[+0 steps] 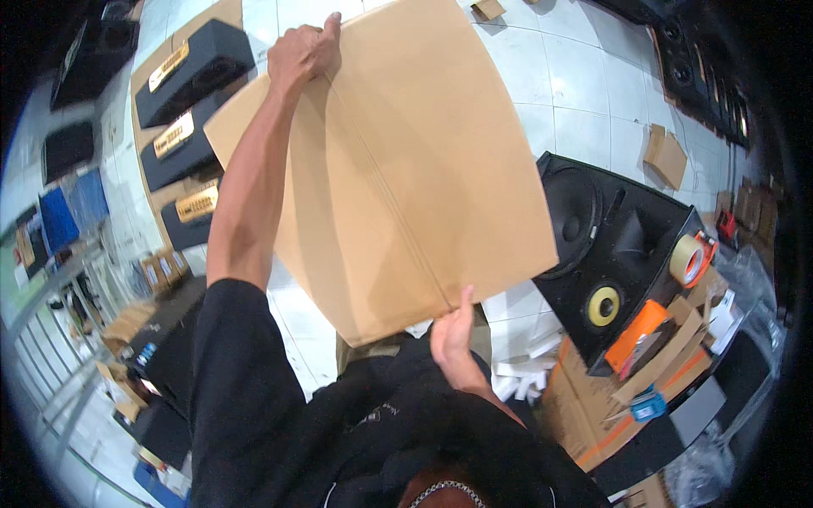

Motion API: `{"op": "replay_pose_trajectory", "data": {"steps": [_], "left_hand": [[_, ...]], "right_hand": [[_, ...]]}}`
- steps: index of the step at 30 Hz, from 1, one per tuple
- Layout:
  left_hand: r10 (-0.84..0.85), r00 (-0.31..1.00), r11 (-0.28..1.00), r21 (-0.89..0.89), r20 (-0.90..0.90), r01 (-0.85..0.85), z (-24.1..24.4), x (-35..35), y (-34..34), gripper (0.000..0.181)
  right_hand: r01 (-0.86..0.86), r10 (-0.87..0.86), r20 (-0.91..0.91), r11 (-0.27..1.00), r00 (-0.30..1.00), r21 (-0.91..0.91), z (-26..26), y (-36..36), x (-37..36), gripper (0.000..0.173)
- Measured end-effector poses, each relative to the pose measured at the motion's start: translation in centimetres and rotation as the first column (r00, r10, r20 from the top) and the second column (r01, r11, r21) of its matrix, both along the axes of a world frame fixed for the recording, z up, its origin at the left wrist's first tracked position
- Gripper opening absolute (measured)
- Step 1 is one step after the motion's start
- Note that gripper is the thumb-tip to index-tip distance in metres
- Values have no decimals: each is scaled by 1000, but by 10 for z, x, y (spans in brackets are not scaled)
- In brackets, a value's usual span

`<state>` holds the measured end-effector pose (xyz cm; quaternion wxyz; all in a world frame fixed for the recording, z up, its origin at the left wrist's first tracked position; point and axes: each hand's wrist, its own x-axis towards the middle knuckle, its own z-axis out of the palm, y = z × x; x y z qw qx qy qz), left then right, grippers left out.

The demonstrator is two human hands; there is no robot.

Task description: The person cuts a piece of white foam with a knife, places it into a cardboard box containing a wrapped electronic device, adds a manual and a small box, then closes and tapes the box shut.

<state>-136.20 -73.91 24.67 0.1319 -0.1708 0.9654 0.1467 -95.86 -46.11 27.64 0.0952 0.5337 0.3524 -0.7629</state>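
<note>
A large brown cardboard piece (419, 159), with a seam running across it, is held up before my body. My left hand (308, 51) grips its far edge at the upper left of the view, thumb pointing away. At the near edge my right hand (454, 336) holds the cardboard by the end of the seam, thumb upward on the face and fingers partly hidden. Whether the piece is a flattened box or a closed carton, I cannot tell.
Several black speaker cabinets (228, 57) stand on cardboard at the left. On the right lies a speaker cabinet with exposed drivers (635, 209), a roll of tape (686, 260) on its edge. Beside it are an opened carton (578, 406) and plastic wrap. A metal railing (38, 305) runs at far left.
</note>
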Motion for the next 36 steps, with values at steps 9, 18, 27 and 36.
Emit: {"op": "replay_pose_trajectory", "data": {"steps": [9,18,27,36], "left_hand": [[-19,955,999,39,-295,32,-8,27,-10,65],[-180,957,984,-44,-229,174,-13,18,-5,70],[-332,922,943,-52,-202,328,-4,65,12,80],[-449,893,884,-165,-43,437,-38,4,-24,93]], "right_hand": [[131,129,-281,656,951,743,-63,-12,-9,64],[-311,318,278,55,906,949,-44,139,-96,61],[-292,-4,299,203,954,935,-47,19,65,50],[-201,-121,229,206,966,958,-57,7,93,46]]}}
